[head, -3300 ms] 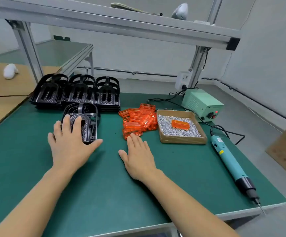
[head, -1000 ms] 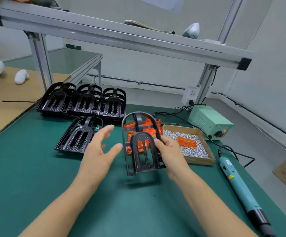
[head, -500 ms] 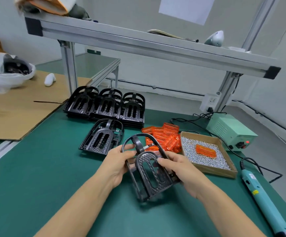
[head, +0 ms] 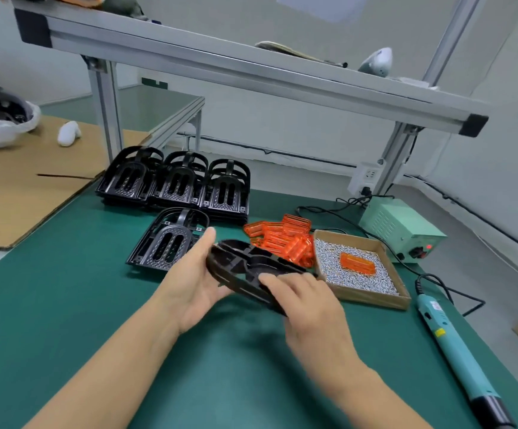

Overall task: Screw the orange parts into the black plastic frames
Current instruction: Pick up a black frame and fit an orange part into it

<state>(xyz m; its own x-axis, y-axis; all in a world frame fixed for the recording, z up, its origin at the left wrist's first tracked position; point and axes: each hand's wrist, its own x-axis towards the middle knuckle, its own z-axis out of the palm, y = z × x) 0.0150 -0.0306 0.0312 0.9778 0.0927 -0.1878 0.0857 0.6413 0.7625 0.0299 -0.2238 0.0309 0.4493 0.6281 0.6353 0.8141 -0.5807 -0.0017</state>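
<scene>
Held frame: one black plastic frame [head: 245, 270] was lifted off the green mat [head: 65, 320] between both hands, tilted nearly edge-on to the camera, in front of the orange pile.
Left hand: the left hand [head: 194, 281] cupped the frame's rounded end from below and the left, thumb stretched up along its rim, fingers hidden under it.
Right hand: the right hand [head: 309, 305] gripped the frame's near right edge, fingers curled over the top of it.
Frames on the mat: one loose frame [head: 165, 243] lay flat just behind the left hand; behind it stood three stacks of frames [head: 177, 181] in a row, touching side by side. How many were in each stack could not be told.
Orange parts: a heap of orange parts [head: 282, 239] sat between the stacks and the cardboard tray [head: 372, 300], too jumbled to count; one more orange part [head: 357, 264] lay alone on the screws [head: 338, 274] filling that tray.
Tools: one teal electric screwdriver [head: 449, 342] lay on the mat right of the tray, its cord running back toward one green power box [head: 400, 227].
</scene>
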